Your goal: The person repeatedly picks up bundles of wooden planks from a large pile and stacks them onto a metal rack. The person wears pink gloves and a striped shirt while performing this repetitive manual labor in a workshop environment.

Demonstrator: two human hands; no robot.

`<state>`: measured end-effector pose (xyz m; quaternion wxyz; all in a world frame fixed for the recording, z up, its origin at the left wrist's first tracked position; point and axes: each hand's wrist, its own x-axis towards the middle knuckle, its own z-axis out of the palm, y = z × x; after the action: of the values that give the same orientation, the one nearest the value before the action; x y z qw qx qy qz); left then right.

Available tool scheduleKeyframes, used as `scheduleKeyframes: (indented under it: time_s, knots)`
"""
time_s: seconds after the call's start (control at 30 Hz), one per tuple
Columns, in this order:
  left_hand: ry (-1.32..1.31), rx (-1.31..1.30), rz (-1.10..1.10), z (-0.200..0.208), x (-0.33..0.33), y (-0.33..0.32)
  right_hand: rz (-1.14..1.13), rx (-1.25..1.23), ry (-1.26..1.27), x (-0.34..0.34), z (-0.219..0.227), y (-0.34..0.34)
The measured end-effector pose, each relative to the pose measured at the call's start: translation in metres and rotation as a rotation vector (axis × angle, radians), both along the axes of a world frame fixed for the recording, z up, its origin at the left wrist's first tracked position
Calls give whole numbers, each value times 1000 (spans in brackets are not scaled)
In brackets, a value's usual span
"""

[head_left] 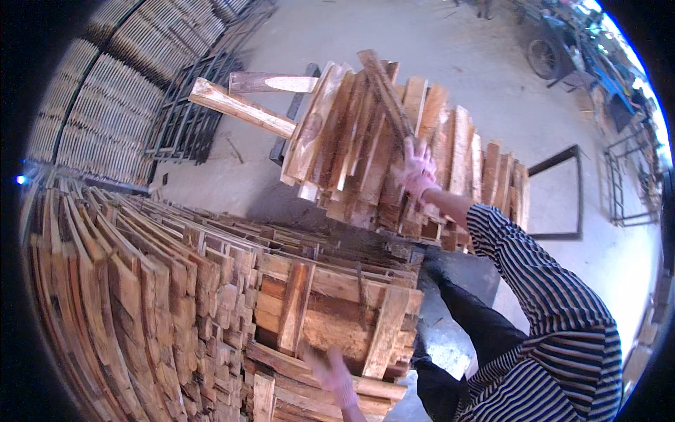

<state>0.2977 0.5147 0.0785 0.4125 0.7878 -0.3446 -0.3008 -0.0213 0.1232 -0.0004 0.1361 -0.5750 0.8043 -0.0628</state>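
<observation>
One outstretched right hand (419, 169) meets a plank (384, 90), grip unclear; left hand (335, 380), fingers apart.

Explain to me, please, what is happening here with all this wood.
A person in a striped top is handling boards between two heaps of wood. The right hand is at the lower end of a narrow dark board, which lies slanted across a pile of boards; whether the fingers grip it is unclear. The left hand, blurred and open, is by the nearer wood stack; whether it touches the wood, I cannot tell.
</observation>
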Motion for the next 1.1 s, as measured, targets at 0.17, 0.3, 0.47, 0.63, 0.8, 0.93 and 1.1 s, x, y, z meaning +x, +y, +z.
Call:
scheduleKeyframes:
  time_s: [0.17,0.3,0.47,0.63,0.8,0.93,1.1]
  knots:
    - [-194,-109,-324,-47,-31,-247,-65,109,-75,-25,-24,-76]
    - [-571,-155,-414,-87,-16,-429,-15,-11,-13,-43,-57,-80]
    - [-743,236,-344,-111,-22,-544,-18,-77,-1,-48,-73,-81]
    - [-768,487,-566,-77,-42,-559,-23,88,-242,-69,-51,-89]
    - [39,439,-549,-12,-107,-517,-101,105,-984,-108,-12,-73]
    - [535,234,-565,3,-186,-401,22,230,-1196,-99,22,12]
    - [-334,22,-835,-18,-248,-266,-222,349,-1724,-83,35,70]
